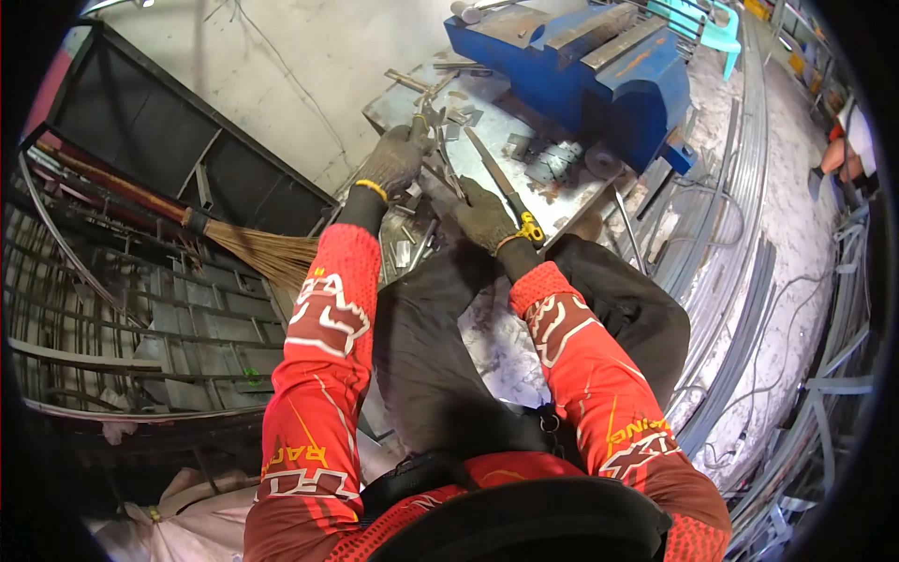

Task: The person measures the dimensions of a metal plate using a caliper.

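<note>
My left hand (393,159), in a dark glove with a yellow cuff, is closed around a small metal piece (423,122) over the worktable's near left part. Beside it my right hand (484,217), also gloved, is closed on a slim metal tool (448,170) with two long arms, much like pliers. The tool's tip points toward my left hand; the exact contact is too small to tell. Just right of my right hand lies a long dark-bladed tool (491,167) with a yellow handle (531,228). Small metal offcuts (459,114) are scattered on the tabletop (398,105).
A big blue vise-like machine (599,80) stands at the table's far right. Long metal bars (721,244) cover the floor to the right. On the left are a broom (257,248) and metal frames (187,328). Another person (852,140) is at the far right edge.
</note>
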`<move>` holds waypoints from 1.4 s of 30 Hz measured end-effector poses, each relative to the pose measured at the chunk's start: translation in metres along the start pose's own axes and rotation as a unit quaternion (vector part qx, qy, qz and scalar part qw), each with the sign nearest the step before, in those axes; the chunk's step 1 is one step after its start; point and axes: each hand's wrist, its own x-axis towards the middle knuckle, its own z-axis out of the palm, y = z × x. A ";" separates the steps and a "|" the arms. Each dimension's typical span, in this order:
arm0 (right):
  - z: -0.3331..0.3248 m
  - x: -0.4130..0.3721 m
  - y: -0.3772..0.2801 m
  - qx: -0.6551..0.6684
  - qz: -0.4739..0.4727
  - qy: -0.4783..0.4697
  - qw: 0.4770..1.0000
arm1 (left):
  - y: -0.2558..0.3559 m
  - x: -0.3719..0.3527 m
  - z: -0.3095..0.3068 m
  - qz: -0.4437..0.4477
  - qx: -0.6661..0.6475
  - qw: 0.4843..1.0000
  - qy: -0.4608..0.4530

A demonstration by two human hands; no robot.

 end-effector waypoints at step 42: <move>-0.134 -0.090 0.024 0.170 0.140 0.023 0.975 | -0.079 -0.185 0.150 0.310 0.014 0.950 0.021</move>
